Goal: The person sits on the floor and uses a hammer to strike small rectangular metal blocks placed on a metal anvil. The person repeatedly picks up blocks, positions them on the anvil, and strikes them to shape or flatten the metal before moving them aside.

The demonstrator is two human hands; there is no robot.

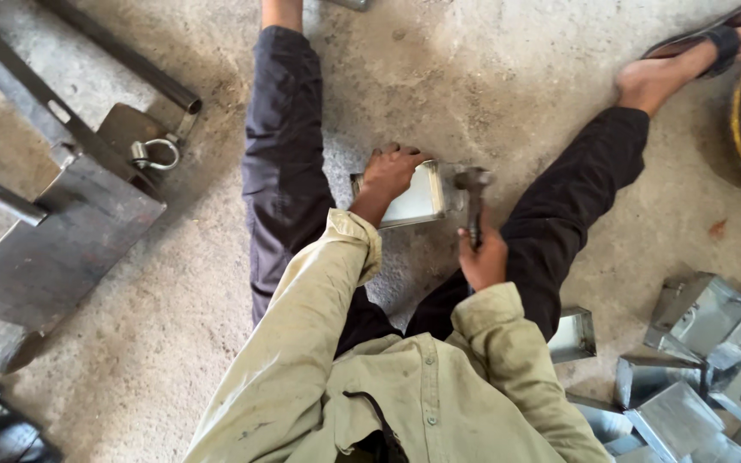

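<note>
Left hand (392,171) fingers clamped over metal box (413,199) top edge; right hand (484,257) fingers wrapped around hammer (473,193).

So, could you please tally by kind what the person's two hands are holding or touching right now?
Hammer, gripped in the right hand: 1
Sheet-metal box, steadied by the left hand: 1
Total: 2

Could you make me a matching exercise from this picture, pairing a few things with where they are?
Things:
1. hammer
2. metal box
3. pile of metal boxes
4. padlock

Places:
A. under the left hand, between the legs
B. lower right on the floor
C. in the right hand
D. on the steel frame, upper left

Pairs: 1-C, 2-A, 3-B, 4-D
</note>
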